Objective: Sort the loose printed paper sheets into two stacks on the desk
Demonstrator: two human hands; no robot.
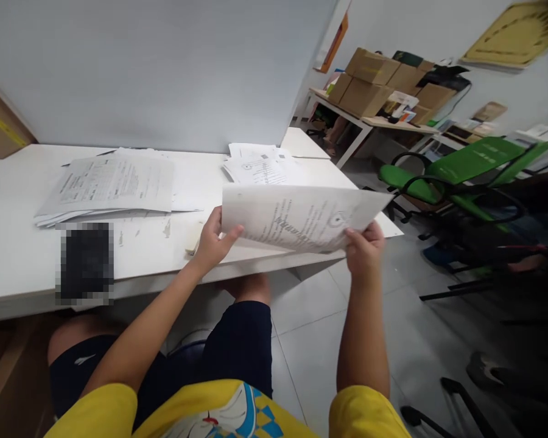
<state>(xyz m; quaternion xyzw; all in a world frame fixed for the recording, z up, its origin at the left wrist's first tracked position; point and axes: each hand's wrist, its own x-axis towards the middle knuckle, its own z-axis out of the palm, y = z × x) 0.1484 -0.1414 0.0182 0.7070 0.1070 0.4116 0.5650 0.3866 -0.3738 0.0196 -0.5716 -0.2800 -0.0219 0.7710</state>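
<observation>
The left hand [214,244] and the right hand [364,248] were well apart, each clamped on one end of a printed paper [296,216], which they held raised above the near right part of the table [9,243]. Its middle bowed between them (whether it was one sheet or several, I could not tell), so uneven tension might have creased it, and a hard tug from either side could have torn an edge. If it was more than one sheet, a loose pinch at the corners could have let an inner one slide out; with the near edge of the table just below, it might have dropped to the floor [319,316]. The left stack [119,182] lay with ragged edges, so a brush from the left forearm could have spread it further. The right stack [260,167], fanned out just beyond the paper, risked being shoved if the paper swung away from the body. A dark item [86,261], masked by coarse squares, sat at the near left edge, where a careless elbow might have knocked it off.
</observation>
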